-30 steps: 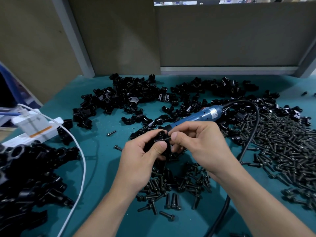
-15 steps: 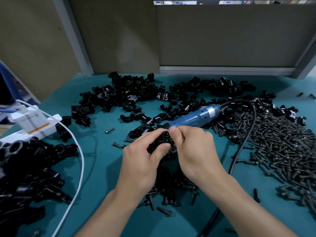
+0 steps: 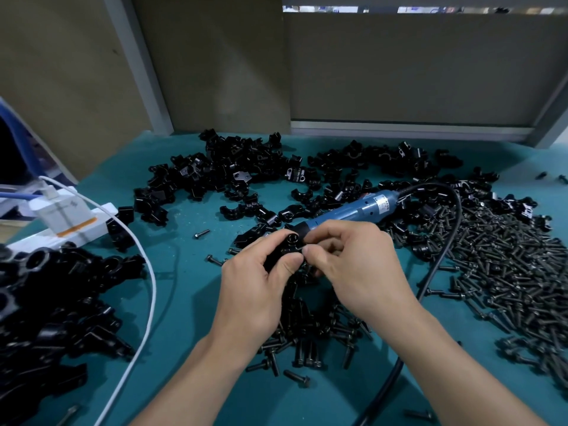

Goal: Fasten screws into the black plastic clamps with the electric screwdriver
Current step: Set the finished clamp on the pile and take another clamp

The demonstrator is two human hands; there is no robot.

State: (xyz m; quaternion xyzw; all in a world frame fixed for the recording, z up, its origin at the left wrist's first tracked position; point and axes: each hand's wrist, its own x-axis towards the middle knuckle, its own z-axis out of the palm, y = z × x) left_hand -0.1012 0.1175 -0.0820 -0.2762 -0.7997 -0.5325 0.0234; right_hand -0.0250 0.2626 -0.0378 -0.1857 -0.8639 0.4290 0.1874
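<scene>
Nearest you, a small heap of black screws (image 3: 310,330) lies on the teal bench mat (image 3: 190,302), partly under your wrists. A single flanged screw (image 3: 296,378) lies apart at its near edge.

Above this heap, your left hand (image 3: 255,290) grips one black plastic clamp (image 3: 289,245), with the thumb and curled fingers closed round its body. The clamp is held off the mat, and a round opening faces you. Your right hand (image 3: 359,272) has all its fingers curled. Its thumb and forefinger are pinched together against the clamp's right side. Whether a screw sits between those fingertips cannot be told.

Just beyond your right knuckles, the blue electric screwdriver (image 3: 353,210) lies on the mat, unheld, its black nose pointing toward the clamp. Its black cable (image 3: 444,253) loops to the right and runs back toward you.

To your right spreads a large pile of screws (image 3: 510,272). To your left lies a dark heap of clamps (image 3: 46,302), with a white cable (image 3: 149,287) curving past it from a white power strip (image 3: 64,224).

Farther back, loose clamps (image 3: 233,173) are scattered across the mat up to the partition wall (image 3: 399,72).
</scene>
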